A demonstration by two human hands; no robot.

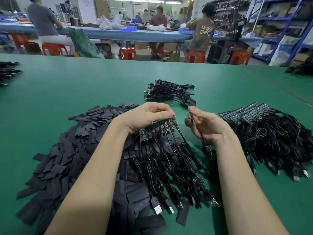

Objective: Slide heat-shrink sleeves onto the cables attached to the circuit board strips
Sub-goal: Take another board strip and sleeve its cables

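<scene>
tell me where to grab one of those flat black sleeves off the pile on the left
Take a heat-shrink sleeve lying alone at the pile's far edge, where single pieces sit flat on the green table rather than overlapped. Pinch it across its short width near one end, coming from above and the far side. That probably leaves the other open end free to slide over a cable. The left hand holds the circuit board strip.

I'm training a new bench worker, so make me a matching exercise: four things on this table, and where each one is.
Things:
1. circuit board strip
2. cable plug
3. heat-shrink sleeves
4. cable bundle

Places:
A. heaped at the table's left
B. held in the left hand
C. lying beyond both hands
D. pinched by the right hand

Pairs: 1-B, 2-D, 3-A, 4-C
</scene>
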